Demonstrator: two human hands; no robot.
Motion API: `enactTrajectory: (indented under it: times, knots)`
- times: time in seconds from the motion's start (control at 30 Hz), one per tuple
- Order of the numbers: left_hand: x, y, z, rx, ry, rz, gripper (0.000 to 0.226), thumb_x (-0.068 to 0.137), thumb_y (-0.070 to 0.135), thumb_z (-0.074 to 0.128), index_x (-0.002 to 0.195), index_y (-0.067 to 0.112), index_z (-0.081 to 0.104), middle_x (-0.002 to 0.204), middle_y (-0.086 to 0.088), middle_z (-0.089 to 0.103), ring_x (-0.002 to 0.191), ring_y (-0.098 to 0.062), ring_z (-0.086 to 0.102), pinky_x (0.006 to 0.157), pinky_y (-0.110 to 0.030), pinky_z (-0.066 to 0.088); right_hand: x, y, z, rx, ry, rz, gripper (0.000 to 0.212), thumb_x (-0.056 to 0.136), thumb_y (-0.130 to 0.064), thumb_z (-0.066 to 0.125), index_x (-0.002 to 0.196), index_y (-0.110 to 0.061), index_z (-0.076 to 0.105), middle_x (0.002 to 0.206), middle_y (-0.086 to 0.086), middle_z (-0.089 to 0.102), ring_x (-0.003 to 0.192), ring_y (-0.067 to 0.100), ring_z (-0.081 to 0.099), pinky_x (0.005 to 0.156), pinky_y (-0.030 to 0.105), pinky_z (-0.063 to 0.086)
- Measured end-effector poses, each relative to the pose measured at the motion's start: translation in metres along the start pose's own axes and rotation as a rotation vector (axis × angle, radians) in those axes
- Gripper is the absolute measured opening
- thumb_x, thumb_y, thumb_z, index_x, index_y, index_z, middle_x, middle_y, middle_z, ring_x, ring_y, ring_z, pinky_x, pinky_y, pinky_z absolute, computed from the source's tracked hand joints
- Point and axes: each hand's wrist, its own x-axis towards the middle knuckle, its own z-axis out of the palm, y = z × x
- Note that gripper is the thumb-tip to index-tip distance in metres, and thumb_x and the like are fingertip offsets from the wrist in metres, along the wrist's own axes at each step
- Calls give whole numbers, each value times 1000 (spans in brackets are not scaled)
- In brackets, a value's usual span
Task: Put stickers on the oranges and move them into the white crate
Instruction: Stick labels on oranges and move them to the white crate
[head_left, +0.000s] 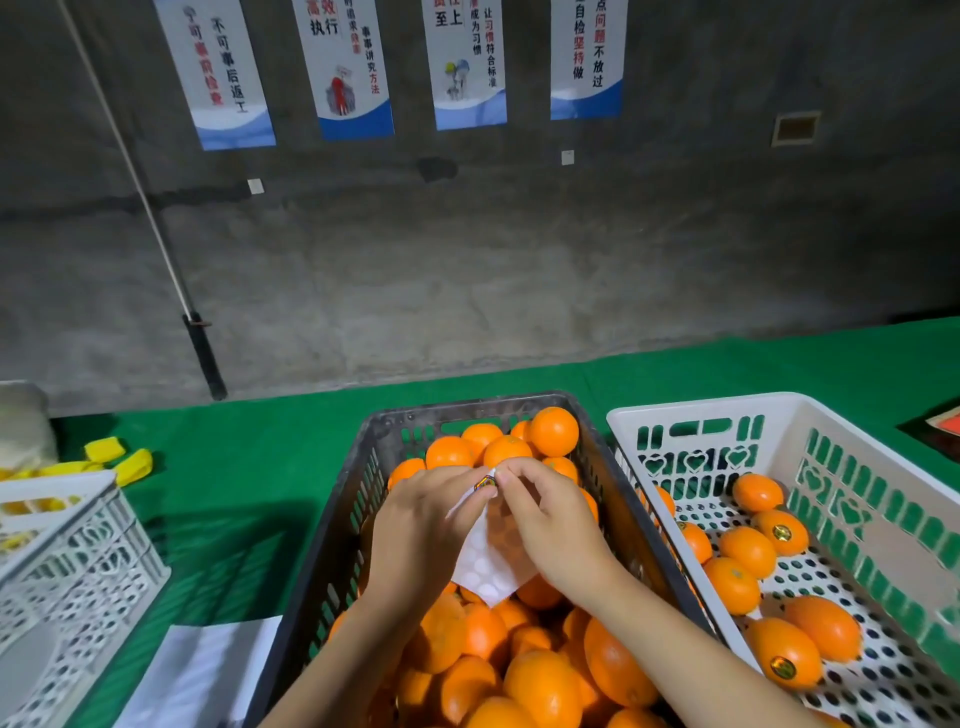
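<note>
Head view. Nearest the lens: both forearms, cut off by the bottom edge, reaching up over a dark crate (332, 561) heaped with unlabelled oranges (545, 686).

Left hand (421, 525) curled round the left side of a white sticker sheet (485, 564), fingers wrapped under it, thumb on top near its upper end. Right hand (556, 525) closed to a fine pinch, thumb and forefinger tips meeting at the sheet's top edge, on or just beside a small dark-and-gold sticker (485, 483). Cannot tell whether that sticker is already free of the backing or only lifted at one edge: too small, and partly covered by fingertips. Sheet mostly peeled, rows of pale round blanks showing; lower corner hanging down between the wrists, above the fruit.

No orange held in either hand. Heap directly beneath and behind the hands, several fruits hidden by palms and sheet.

White crate (779, 410) just right of the dark one, sides close together, near corner cut off by the frame. Inside, labelled oranges (782, 530) lying loose on the perforated floor, well right of the hands; stickers plainly visible on two, the rest turned away or unclear.

Green cloth (234, 467) under everything. Far left: another white crate (67, 561), partly cropped, with yellow pieces (119, 460) behind it, hard to identify. White paper (202, 670) at the lower left. Posters (348, 67) on the grey wall beyond.
</note>
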Motion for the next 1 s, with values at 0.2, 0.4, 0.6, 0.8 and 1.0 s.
enactTrajectory:
  times: [0.2,0.4,0.6,0.8,1.0]
  knots:
    - [0,3,-4,-19,-48,-105,25,91,38,57,93,23,78,89,9,75,80,-7,65,70,-6,40,0,5,0,-34,-31,26,22,103,-19,51,91,-19,69,85,-10,66,85,6,61,73,15,45]
    - [3,6,-5,-96,-96,-306,4,86,32,76,86,28,76,89,15,71,77,3,54,69,-9,36,0,10,1,-129,-14,-5,21,102,-18,52,91,-22,68,88,-13,63,89,4,58,74,16,44]
    - [2,6,-4,-100,-118,-337,10,86,35,75,92,27,76,86,13,71,77,-4,59,62,-16,41,0,10,0,-120,-32,-2,20,103,-18,52,93,-20,69,93,-11,64,92,5,58,76,20,48]
    - [1,5,-5,-39,-79,-221,24,88,45,61,84,28,77,77,12,71,69,-7,59,59,-22,46,-1,8,1,-105,-23,26,21,102,-20,52,91,-26,68,88,-14,64,90,4,58,73,14,44]
    - [0,4,-8,110,45,65,33,91,36,53,75,20,77,57,3,66,46,-12,56,39,-26,44,1,5,1,10,-40,125,22,102,-19,53,90,-23,72,86,-10,69,85,8,63,70,23,52]
